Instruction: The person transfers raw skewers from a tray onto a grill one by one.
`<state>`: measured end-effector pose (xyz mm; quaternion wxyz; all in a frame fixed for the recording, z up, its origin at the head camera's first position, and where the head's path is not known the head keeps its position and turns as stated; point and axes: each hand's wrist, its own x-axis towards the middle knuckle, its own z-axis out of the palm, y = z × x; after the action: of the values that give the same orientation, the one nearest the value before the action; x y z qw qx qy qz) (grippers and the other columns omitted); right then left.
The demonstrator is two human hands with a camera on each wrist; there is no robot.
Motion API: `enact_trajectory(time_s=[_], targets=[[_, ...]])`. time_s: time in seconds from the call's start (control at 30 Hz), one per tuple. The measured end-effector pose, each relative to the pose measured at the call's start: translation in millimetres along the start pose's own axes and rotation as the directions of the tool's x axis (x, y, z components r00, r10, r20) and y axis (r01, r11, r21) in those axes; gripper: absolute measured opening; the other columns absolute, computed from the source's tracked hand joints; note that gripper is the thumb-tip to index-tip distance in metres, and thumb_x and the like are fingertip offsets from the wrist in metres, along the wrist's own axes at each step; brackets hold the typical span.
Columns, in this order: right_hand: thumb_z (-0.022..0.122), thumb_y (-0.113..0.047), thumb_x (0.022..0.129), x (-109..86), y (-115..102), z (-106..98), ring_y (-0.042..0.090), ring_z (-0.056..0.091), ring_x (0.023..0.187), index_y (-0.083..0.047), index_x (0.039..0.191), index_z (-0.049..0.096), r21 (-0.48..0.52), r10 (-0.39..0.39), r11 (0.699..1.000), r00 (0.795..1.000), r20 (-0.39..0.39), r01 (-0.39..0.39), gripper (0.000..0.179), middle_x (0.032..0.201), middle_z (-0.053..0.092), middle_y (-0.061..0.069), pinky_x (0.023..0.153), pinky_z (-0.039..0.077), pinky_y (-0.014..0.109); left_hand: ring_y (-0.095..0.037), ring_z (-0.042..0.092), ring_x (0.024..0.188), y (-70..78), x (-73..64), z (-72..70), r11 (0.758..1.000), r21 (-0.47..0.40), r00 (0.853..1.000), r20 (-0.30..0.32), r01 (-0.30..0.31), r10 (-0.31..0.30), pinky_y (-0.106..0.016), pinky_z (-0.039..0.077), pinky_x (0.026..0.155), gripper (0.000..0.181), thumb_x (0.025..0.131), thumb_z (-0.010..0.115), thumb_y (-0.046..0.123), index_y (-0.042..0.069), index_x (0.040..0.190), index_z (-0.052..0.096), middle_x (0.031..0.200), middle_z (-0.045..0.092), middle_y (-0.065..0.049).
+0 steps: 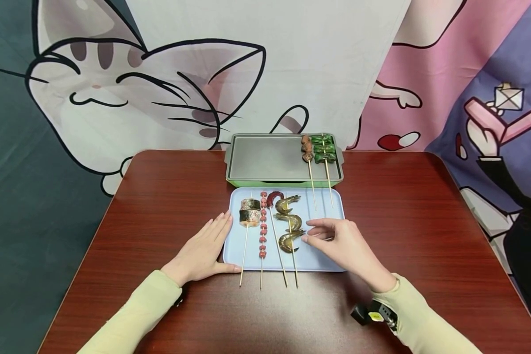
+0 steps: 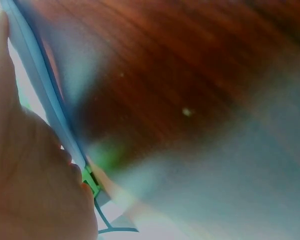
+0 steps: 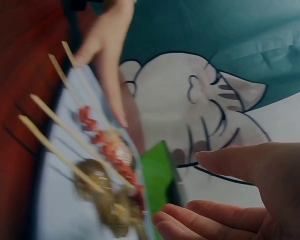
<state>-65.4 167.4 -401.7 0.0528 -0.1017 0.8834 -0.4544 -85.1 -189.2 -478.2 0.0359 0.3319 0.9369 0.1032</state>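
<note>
Right hand [image 1: 347,243], fingers parted, empty, is near the shrimp [image 1: 293,222] on the tray [image 1: 323,255]; fish [image 1: 250,215], sausage [image 1: 263,226] and tentacle [image 1: 271,199] lie between it and the straight-fingered left hand [image 1: 203,250]. Behind: grill [image 1: 265,160], bearing meat [image 1: 307,148] and greens [image 1: 324,148].

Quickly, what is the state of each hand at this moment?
Left hand: open, against the left edge of the blue tray.
Right hand: open, holding nothing, near the shrimp skewer.

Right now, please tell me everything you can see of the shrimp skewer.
The shrimp skewer carries three curled, glossy greenish-brown shrimps on a thin, pale, wood-like stick. It lies on the light blue tray, its bare end past the near edge. The right hand is close beside it; whether they touch is unclear.
</note>
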Motion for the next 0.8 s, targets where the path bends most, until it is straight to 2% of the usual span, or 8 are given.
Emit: enact_trajectory(time_s=[0.17, 0.27, 0.5, 0.8], targets=[[0.081, -0.020, 0.089, -7.5, 12, 21, 0.008, 0.072, 0.076, 0.001, 0.115, 0.074, 0.016, 0.046, 0.999, 0.996, 0.074, -0.048, 0.035, 0.086, 0.075, -0.003, 0.069, 0.057, 0.025, -0.034, 0.017, 0.152, -1.6, -0.3, 3.4, 1.000, 0.006, 1.000, -0.007, -0.006, 0.006, -0.045, 0.017, 0.123, 0.122, 0.083, 0.055, 0.083, -0.008, 0.158, 0.023, 0.166, 0.017, -0.022], [0.082, -0.021, 0.087, -11.0, 18, 31, 0.007, 0.071, 0.074, 0.002, 0.112, 0.074, 0.017, 0.047, 0.999, 0.994, 0.103, -0.049, 0.034, 0.083, 0.074, -0.005, 0.069, 0.057, 0.025, -0.034, 0.016, 0.152, -0.4, -0.3, 1.3, 1.000, 0.003, 1.000, 0.001, -0.003, 0.003, -0.045, 0.017, 0.123, 0.122, 0.083, 0.056, 0.083, -0.008, 0.158, 0.023, 0.166, 0.016, -0.022], [0.082, -0.018, 0.086, -14.0, 25, 47, 0.006, 0.067, 0.068, -0.001, 0.105, 0.075, 0.016, 0.051, 0.998, 0.993, 0.111, -0.053, 0.027, 0.076, 0.071, -0.009, 0.064, 0.054, 0.024, -0.033, 0.013, 0.153, 2.0, 0.2, -3.9, 1.000, 0.002, 0.999, 0.037, 0.017, -0.017, -0.044, 0.014, 0.123, 0.123, 0.083, 0.056, 0.083, -0.007, 0.159, 0.020, 0.167, 0.013, -0.021], [0.084, -0.014, 0.082, -10.6, 33, 54, 0.003, 0.062, 0.063, -0.008, 0.091, 0.076, -0.023, 0.046, 0.999, 0.995, 0.091, -0.044, 0.013, 0.068, 0.067, -0.011, 0.064, 0.050, 0.024, -0.032, 0.011, 0.153, 2.4, 0.2, -5.5, 1.000, 0.004, 0.998, 0.055, 0.026, -0.026, -0.043, 0.013, 0.124, 0.123, 0.083, 0.056, 0.082, -0.006, 0.159, 0.018, 0.167, 0.011, -0.020]])
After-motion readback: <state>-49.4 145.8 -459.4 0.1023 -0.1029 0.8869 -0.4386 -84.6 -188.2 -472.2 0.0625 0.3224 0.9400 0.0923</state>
